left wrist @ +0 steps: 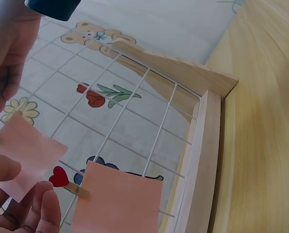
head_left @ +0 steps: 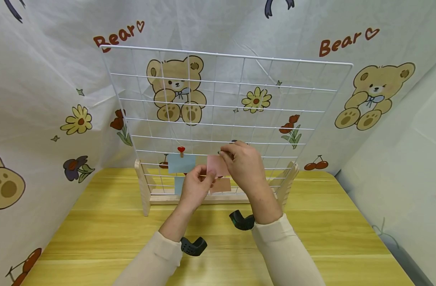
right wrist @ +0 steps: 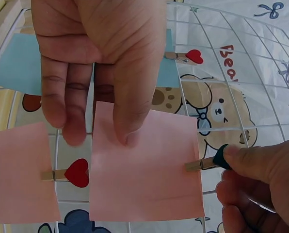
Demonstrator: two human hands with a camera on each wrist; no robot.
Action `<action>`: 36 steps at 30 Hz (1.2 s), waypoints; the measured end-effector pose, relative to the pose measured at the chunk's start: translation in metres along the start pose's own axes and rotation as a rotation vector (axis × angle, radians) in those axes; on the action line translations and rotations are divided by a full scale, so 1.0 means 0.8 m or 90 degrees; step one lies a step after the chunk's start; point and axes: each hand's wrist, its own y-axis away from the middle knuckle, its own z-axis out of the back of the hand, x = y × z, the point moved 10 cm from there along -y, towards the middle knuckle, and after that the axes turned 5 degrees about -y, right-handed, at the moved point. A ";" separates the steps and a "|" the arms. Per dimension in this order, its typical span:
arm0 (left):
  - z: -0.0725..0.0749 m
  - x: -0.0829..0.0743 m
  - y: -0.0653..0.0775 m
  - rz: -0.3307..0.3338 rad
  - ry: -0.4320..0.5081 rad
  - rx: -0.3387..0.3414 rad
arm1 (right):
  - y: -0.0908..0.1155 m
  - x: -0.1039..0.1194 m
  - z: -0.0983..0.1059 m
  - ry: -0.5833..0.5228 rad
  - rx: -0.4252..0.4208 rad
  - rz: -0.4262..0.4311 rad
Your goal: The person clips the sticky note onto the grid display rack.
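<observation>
A pink paper note [head_left: 214, 163] is held up against the white wire grid [head_left: 232, 107]. My left hand [head_left: 195, 187] pinches its lower edge, thumb on the front face. At the note's upper edge, my right hand [head_left: 244, 167] pinches a small wooden clothespin [right wrist: 198, 165] with a dark green top, and the clothespin's tip overlaps the paper. Below hangs a second pink note [left wrist: 120, 199], fixed to the grid by a clothespin with a red heart [left wrist: 60, 177]. To the left, a blue note [head_left: 180, 163] hangs from another red-heart clothespin [head_left: 181, 151].
A lower blue note [head_left: 178, 185] is partly hidden by my left hand. Wooden feet [head_left: 143, 186] and a wooden base bar [head_left: 203, 199] carry the grid on a yellow wood-grain table [head_left: 218, 262]. A bear-print cloth [head_left: 296, 39] hangs behind it.
</observation>
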 end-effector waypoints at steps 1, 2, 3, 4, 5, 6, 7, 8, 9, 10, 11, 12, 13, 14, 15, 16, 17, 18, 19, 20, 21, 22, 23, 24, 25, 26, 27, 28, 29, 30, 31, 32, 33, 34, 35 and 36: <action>0.001 0.000 0.001 -0.001 -0.007 0.001 | 0.000 0.000 0.001 -0.002 -0.004 -0.004; 0.001 0.000 0.002 -0.001 -0.015 0.003 | 0.001 0.000 0.002 -0.005 -0.009 -0.007; 0.002 0.000 0.003 0.000 -0.029 0.004 | 0.001 0.000 0.005 -0.007 -0.016 -0.008; 0.003 0.000 0.005 0.001 -0.047 0.005 | 0.002 0.000 0.007 -0.011 -0.024 -0.007; 0.004 0.001 0.007 0.002 -0.067 0.006 | 0.003 0.001 0.009 -0.014 -0.032 -0.007; 0.004 0.002 0.008 0.006 -0.086 0.008 | 0.003 0.000 0.011 -0.019 -0.039 -0.007; 0.005 0.004 0.010 0.010 -0.104 0.010 | 0.004 0.000 0.013 -0.021 -0.047 -0.003; 0.005 0.006 0.011 0.015 -0.119 0.014 | 0.005 0.000 0.014 -0.022 -0.053 0.000; 0.006 0.008 0.012 0.019 -0.134 0.017 | 0.005 0.000 0.015 -0.022 -0.057 0.003; 0.006 0.011 0.013 0.025 -0.145 0.019 | 0.006 -0.001 0.016 -0.022 -0.059 0.005; 0.007 0.015 0.014 0.031 -0.153 0.022 | 0.006 -0.001 0.016 -0.022 -0.061 0.006; 0.007 0.017 0.016 0.037 -0.158 0.024 | 0.007 -0.002 0.016 -0.021 -0.061 0.008; 0.008 0.019 0.017 0.040 -0.164 0.026 | 0.007 -0.003 0.016 -0.019 -0.062 0.009; 0.009 0.020 0.018 0.040 -0.168 0.028 | 0.008 -0.003 0.016 -0.020 -0.062 0.009; 0.010 0.021 0.019 0.039 -0.173 0.028 | 0.009 -0.004 0.016 -0.023 -0.062 0.009; 0.011 0.022 0.021 0.037 -0.176 0.027 | 0.010 -0.005 0.016 -0.025 -0.063 0.010; 0.012 0.022 0.022 0.033 -0.181 0.028 | 0.011 -0.006 0.016 -0.026 -0.063 0.010; 0.013 0.022 0.024 0.029 -0.185 0.027 | 0.013 -0.006 0.015 -0.027 -0.062 0.010; 0.014 0.022 0.026 0.027 -0.189 0.026 | 0.014 -0.007 0.015 -0.029 -0.061 0.010; 0.016 0.023 0.028 0.027 -0.195 0.024 | 0.017 -0.008 0.014 -0.031 -0.059 0.011; 0.018 0.024 0.030 0.028 -0.200 0.021 | 0.019 -0.009 0.013 -0.032 -0.057 0.012; 0.020 0.025 0.033 0.028 -0.207 0.018 | 0.021 -0.010 0.012 -0.031 -0.055 0.014; 0.023 0.026 0.035 0.031 -0.217 0.016 | 0.024 -0.010 0.011 -0.032 -0.052 0.014; 0.025 0.028 0.037 0.034 -0.225 0.013 | 0.027 -0.011 0.010 -0.033 -0.048 0.016; 0.028 0.029 0.039 0.037 -0.233 0.010 | 0.031 -0.012 0.009 -0.035 -0.044 0.016; 0.031 0.031 0.041 0.038 -0.241 0.008 | 0.034 -0.013 0.007 -0.035 -0.041 0.016; 0.034 0.033 0.043 0.040 -0.247 0.006 | 0.038 -0.014 0.006 -0.034 -0.039 0.015; 0.038 0.035 0.045 0.041 -0.253 0.005 | 0.041 -0.016 0.005 -0.033 -0.036 0.014; 0.041 0.036 0.046 0.044 -0.257 0.003 | 0.045 -0.017 0.004 -0.033 -0.034 0.011; 0.044 0.038 0.048 0.046 -0.258 0.002 | 0.049 -0.020 0.002 -0.031 -0.032 0.009; 0.046 0.040 0.049 0.047 -0.259 0.002 | 0.052 -0.022 0.001 -0.031 -0.030 0.005; 0.049 0.041 0.049 0.047 -0.262 0.002 | 0.056 -0.025 -0.001 -0.029 -0.028 0.001; 0.051 0.043 0.050 0.047 -0.265 0.002 | 0.060 -0.028 -0.003 -0.029 -0.025 -0.003; 0.053 0.044 0.051 0.047 -0.272 0.001 | 0.064 -0.032 -0.005 -0.027 -0.021 -0.008; 0.055 0.046 0.052 0.048 -0.279 0.000 | 0.068 -0.035 -0.007 -0.026 -0.017 -0.013; 0.057 0.048 0.053 0.049 -0.286 -0.001 | 0.071 -0.038 -0.009 -0.024 -0.015 -0.018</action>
